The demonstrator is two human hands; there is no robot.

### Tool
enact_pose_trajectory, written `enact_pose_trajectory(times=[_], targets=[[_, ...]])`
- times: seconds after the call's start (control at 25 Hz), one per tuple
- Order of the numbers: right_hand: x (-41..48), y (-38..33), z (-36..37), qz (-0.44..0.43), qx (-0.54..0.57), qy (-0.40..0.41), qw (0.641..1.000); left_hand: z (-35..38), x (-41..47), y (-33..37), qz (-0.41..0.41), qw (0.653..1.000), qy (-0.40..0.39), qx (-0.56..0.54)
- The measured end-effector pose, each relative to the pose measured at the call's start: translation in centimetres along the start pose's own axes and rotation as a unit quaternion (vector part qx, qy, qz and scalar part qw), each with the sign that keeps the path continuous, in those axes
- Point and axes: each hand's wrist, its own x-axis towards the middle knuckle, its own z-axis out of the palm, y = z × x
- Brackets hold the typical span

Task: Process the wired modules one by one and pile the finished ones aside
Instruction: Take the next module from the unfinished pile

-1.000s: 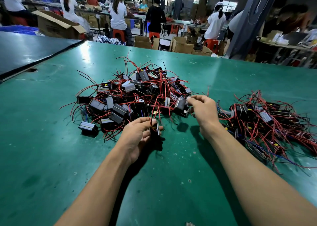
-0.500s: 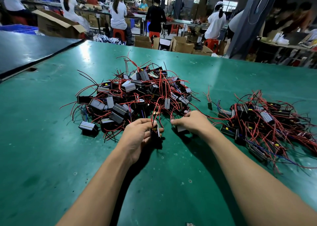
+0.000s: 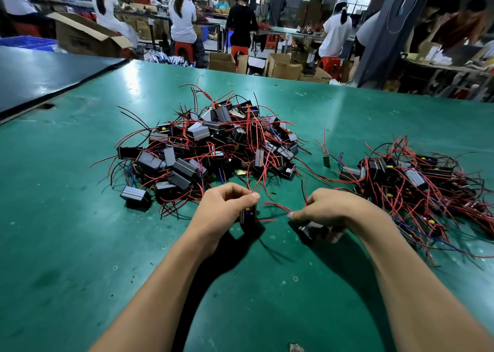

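A factory floor: capped workers (image 3: pixel 183 17) on stools (image 3: pixel 184 49), cardboard boxes (image 3: pixel 283 68), wired modules (image 3: pixel 208 143) heaped on a green worktable (image 3: pixel 66 231).

Central heap (image 3: pixel 213 148) left of side heap (image 3: pixel 417 180), both on table (image 3: pixel 66 244)

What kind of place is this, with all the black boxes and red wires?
Most likely an electronics assembly workshop: a heap of wired modules lies on a green worktable, workers in white caps are busy in the background, and cardboard cartons stand beyond the table.

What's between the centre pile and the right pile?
Head view: one loose small green board with red leads on the table, between centre pile and right pile.
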Motion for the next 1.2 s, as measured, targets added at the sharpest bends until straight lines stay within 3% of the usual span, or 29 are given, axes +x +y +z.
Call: enact_pose_trajectory(times=[0.16,0.28,0.48,0.56,0.64,0.76,0.92,1.2], targets=[[0.1,2.0,0.5,-0.121,0.106,0.034,0.986,0.2,-0.3,0.0,0.019,0.999,-0.006,0.029],[0.3,3.3,1.6,-0.237,0.248,0.071,0.937,0.2,-0.1,0.0,0.014,1.0,-0.003,0.008],[0.5,4.4,3.1,-0.271,0.395,0.116,0.87,0.6,0.1,-0.1,0.0,0.999,0.033,-0.016],[0.5,4.4,3.2,-0.297,0.366,0.144,0.87,0.5,0.3,-0.4,0.035,0.995,0.069,0.067],[0.5,4.4,3.3,-0.305,0.224,0.239,0.894,0.6,0.0,-0.5,0.096,0.974,0.1,0.18],[0.0,4.7,3.2,-0.318,0.077,0.321,0.889,1.1,-0.6,-0.2,0.151,0.955,0.12,0.227],[-0.4,4.7,3.3,-0.324,0.106,0.262,0.903,1.0,-0.9,-0.1,0.149,0.952,0.134,0.23],[-1.6,4.5,2.6,-0.343,0.157,0.073,0.923,0.6,-0.9,-0.8,0.168,0.926,0.163,0.297]])
